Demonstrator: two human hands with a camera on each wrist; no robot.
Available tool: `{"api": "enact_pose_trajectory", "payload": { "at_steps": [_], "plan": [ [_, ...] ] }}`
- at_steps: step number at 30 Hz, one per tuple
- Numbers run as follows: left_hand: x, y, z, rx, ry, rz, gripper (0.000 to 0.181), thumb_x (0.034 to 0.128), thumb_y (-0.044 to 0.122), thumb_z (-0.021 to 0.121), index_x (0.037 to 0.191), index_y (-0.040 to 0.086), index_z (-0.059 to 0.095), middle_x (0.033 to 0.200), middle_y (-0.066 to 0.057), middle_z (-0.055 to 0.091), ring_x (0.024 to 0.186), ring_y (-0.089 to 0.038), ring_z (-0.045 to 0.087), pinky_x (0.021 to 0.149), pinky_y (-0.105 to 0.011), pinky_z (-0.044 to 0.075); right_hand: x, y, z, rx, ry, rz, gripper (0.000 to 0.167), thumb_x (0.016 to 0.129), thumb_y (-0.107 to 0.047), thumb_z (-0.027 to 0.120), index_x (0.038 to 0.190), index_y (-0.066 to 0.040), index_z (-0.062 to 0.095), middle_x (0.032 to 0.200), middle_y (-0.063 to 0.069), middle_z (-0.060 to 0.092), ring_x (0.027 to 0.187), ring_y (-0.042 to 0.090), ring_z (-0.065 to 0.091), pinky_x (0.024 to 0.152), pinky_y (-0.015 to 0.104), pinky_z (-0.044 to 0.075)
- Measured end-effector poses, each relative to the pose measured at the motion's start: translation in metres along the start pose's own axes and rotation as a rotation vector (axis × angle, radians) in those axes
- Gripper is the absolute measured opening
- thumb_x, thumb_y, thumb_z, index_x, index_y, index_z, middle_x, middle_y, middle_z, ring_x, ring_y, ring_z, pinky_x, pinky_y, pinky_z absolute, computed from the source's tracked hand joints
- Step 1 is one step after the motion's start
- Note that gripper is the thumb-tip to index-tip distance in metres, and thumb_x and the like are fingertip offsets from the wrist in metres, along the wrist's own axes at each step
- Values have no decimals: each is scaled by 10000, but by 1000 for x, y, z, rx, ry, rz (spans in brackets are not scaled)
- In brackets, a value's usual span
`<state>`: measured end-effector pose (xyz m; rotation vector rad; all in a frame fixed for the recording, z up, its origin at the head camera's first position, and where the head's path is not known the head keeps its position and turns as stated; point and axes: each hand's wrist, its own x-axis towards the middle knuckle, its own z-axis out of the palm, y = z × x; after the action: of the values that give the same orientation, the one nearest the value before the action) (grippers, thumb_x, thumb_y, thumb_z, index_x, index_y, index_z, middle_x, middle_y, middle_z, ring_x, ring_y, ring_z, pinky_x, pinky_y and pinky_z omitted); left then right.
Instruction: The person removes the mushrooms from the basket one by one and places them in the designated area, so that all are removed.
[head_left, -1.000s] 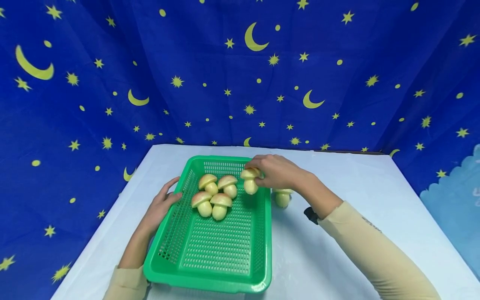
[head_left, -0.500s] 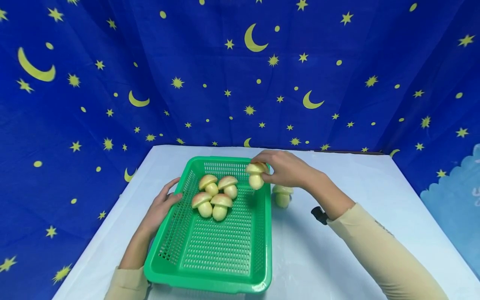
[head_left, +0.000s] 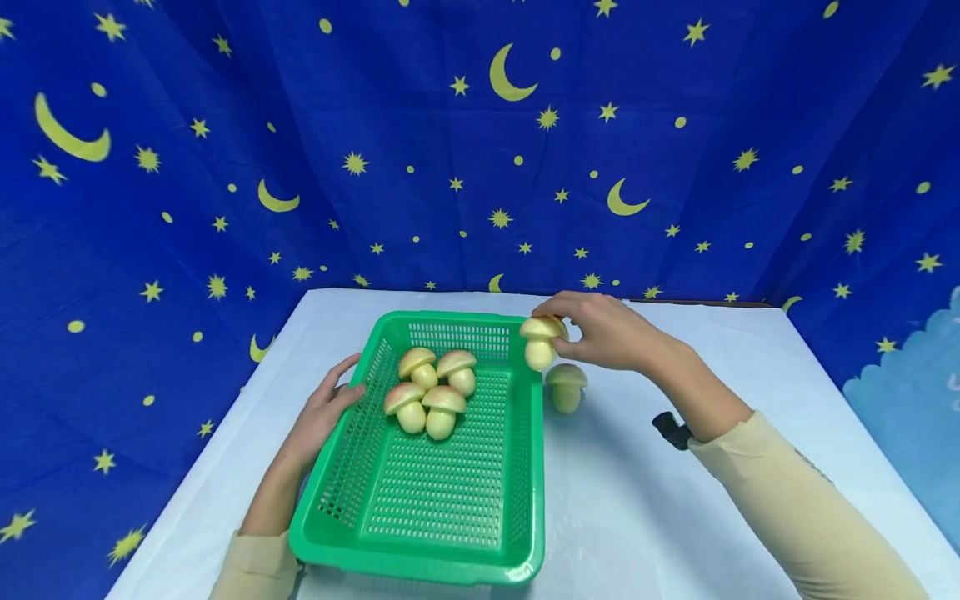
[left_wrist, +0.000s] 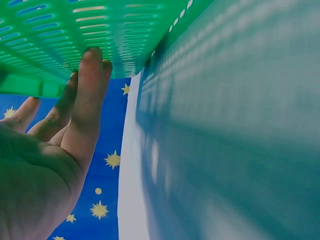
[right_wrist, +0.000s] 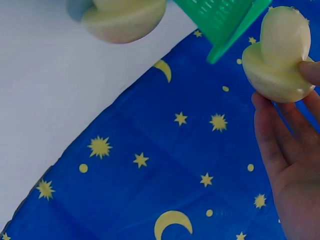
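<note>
In the head view, my right hand [head_left: 603, 329] pinches a toy mushroom [head_left: 538, 353], pale yellow with a rounded cap, above the right rim of the green basket [head_left: 420, 568]. The right wrist view shows this mushroom [right_wrist: 284, 40] between thumb and fingertips, its stem pointing up in that picture. My left hand [head_left: 318, 417] holds the basket's left rim, thumb over the edge. Its fingers [left_wrist: 87, 95] lie along the outer wall in the left wrist view. Several similar mushrooms [head_left: 440, 425] are grouped inside the basket. Another mushroom [head_left: 566, 398] stands on the table, just right of the basket.
A white-covered table [head_left: 660, 500] bears the basket. Behind it and at the sides hangs a blue cloth [head_left: 420, 133] with yellow stars and moons. A black device [head_left: 672, 430] is at the right wrist.
My right hand has moved right and slightly upward with the mushroom, from over the basket's inside to its right rim. The left hand and the basket have stayed put.
</note>
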<state>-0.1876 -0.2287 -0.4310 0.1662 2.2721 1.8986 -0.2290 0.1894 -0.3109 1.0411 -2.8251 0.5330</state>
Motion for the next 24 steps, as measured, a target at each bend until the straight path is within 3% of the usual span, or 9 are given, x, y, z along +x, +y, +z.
{"api": "enact_pose_trajectory", "payload": {
  "at_steps": [17,24],
  "plan": [
    [0,3,0,-15,-11,21,595,1022,329,487,1540,241,208,1273,-259,512,935,-372,626,721,-453,555,-20,22,-3,-6,1,50,358,856,-182,721,1206,-184,644,1126,-70,626,965,117,557,827,363,503],
    [1,0,-1,-18,-6,-1,581,1026,322,478,1538,269,209,1276,-250,513,919,-394,628,701,-472,556,-29,34,1,3,-23,70,366,856,-167,717,1214,-163,642,1150,-43,630,1002,153,560,844,413,492]
  ]
}}
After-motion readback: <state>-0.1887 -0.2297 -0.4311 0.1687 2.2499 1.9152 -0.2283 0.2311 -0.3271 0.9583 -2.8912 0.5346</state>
